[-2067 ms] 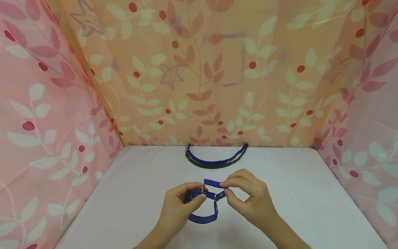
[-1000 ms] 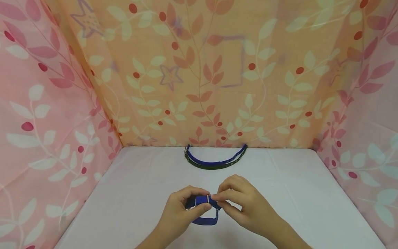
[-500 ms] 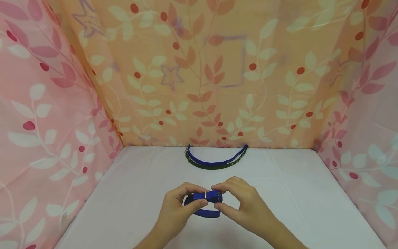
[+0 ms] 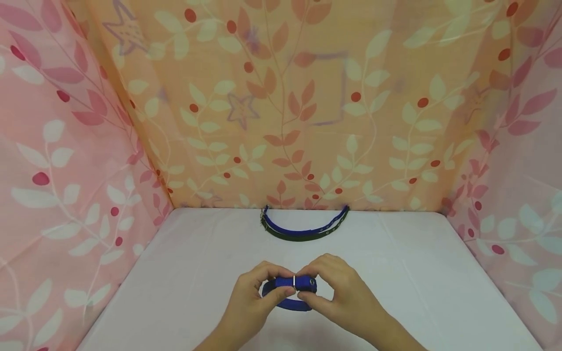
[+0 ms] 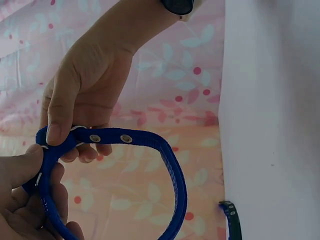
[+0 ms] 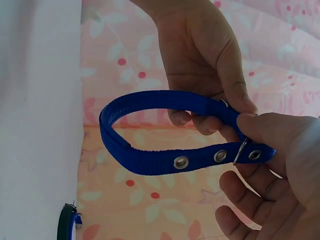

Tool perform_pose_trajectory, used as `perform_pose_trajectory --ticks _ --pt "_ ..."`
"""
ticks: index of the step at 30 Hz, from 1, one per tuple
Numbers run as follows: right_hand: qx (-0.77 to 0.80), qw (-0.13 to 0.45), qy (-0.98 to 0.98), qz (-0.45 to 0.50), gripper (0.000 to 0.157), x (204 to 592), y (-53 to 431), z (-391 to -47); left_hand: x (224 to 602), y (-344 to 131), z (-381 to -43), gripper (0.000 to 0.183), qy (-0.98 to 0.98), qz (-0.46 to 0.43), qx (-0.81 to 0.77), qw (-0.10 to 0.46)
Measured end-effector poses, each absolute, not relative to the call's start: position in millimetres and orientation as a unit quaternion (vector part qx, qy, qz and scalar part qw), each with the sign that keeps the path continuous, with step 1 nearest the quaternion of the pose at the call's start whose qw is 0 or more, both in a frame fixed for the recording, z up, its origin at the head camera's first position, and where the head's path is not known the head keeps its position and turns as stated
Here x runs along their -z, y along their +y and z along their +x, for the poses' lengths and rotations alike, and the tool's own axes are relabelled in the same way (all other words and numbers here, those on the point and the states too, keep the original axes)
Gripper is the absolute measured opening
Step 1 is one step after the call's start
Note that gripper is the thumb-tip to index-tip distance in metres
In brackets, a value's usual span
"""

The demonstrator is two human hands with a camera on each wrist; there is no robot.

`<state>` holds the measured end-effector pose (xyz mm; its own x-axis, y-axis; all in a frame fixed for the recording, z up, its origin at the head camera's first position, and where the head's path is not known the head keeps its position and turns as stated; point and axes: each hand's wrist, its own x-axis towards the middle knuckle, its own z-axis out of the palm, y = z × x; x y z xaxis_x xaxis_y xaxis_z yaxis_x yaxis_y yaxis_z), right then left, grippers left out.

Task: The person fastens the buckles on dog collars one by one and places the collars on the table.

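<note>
Collar (image 4: 304, 282), now drawn flat at its ring (image 4: 294, 282).
Our left hand (image 4: 249, 298) and right hand (image 4: 351, 295) pinch it, fingers curled; threading seems further along.

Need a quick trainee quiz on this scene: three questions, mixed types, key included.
1. Count: how many metal eyelets show on the held blue collar in the right wrist view?
2. Multiple choice: what colour collar lies alongside the second blue collar at the back of the white table?
A) red
B) yellow
C) dark green
D) pink
3. True or false: a single grip is on the held blue collar.

Key:
1. Three.
2. C: a dark green collar.
3. False: the left grip and the right grip both hold it.
</note>
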<state>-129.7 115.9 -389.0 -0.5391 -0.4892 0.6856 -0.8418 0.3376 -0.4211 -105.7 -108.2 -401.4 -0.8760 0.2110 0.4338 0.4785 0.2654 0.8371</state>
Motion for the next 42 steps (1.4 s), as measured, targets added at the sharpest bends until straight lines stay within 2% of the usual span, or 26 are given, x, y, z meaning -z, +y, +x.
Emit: perform_pose_trajectory --ticks 5,11,17,21,27,32,36,42 --pt "-0.393 0.245 -0.783 0.415 0.028 388 117 -131 401 -109 -107 0.017 -0.791 -0.205 0.563 0.125" --pt "-0.398 0.228 -0.802 0.382 0.028 386 123 -131 398 -114 -111 0.017 -0.793 -0.195 0.560 0.141" --pt "-0.417 0.217 -0.806 0.360 0.026 386 124 -132 390 -122 -112 0.016 -0.784 -0.157 0.585 0.136" --pt "-0.440 0.223 -0.792 0.360 0.027 386 122 -133 387 -125 -112 0.017 -0.764 -0.163 0.609 0.134" --pt "-0.483 0.252 -0.746 0.382 0.034 388 121 -132 386 -125 -112 0.020 -0.751 -0.184 0.625 0.110" --pt "-0.509 0.258 -0.725 0.386 0.040 389 121 -132 388 -122 -114 0.025 -0.767 -0.161 0.619 0.057" --pt "-0.521 0.256 -0.715 0.390 0.041 389 120 -132 392 -119 -113 0.027 -0.767 -0.195 0.610 0.039" --pt "-0.527 0.256 -0.707 0.397 0.040 390 117 -132 400 -113 -113 0.031 -0.728 -0.284 0.618 0.089"
